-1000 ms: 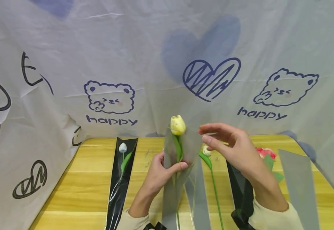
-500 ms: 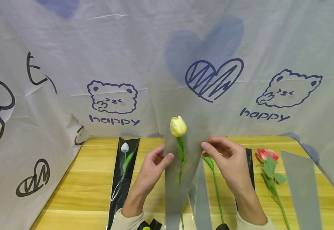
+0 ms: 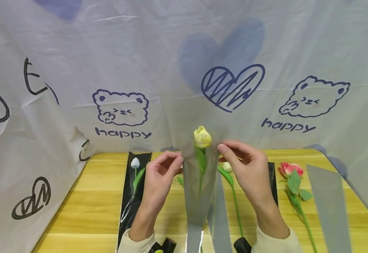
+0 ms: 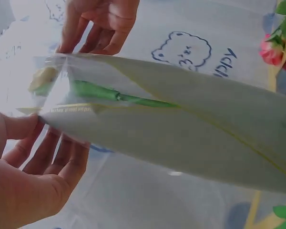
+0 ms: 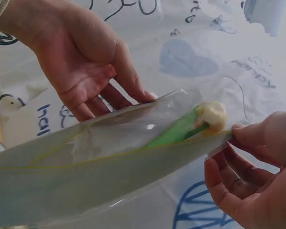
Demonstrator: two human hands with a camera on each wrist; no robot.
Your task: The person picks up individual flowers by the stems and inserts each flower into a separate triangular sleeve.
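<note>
A yellow tulip (image 3: 202, 137) stands upright inside a translucent grey flower sleeve (image 3: 196, 207), held up over the table. My left hand (image 3: 158, 175) pinches the sleeve's left edge near its top between thumb and fingers. On the opposite edge, beside the bloom, my right hand (image 3: 248, 172) pinches the film with thumb and forefinger. In the left wrist view, the green leaf (image 4: 97, 90) shows through the sleeve's clear face. The right wrist view has the pale bloom (image 5: 213, 116) close to the sleeve's mouth, within the film.
On the wooden table (image 3: 92, 196), a white tulip (image 3: 135, 162) lies in a black sleeve (image 3: 128, 211) at left. Right of the hands are another white tulip (image 3: 227, 166), a pink rose (image 3: 291, 170) and a grey sleeve (image 3: 329, 207). A printed cloth (image 3: 171, 70) hangs behind.
My left hand has let go of its grip around the wrapped tulip and shifted left to the sleeve's edge. My right hand, apart at first, has come to the right edge. The tulip has shifted slightly right.
</note>
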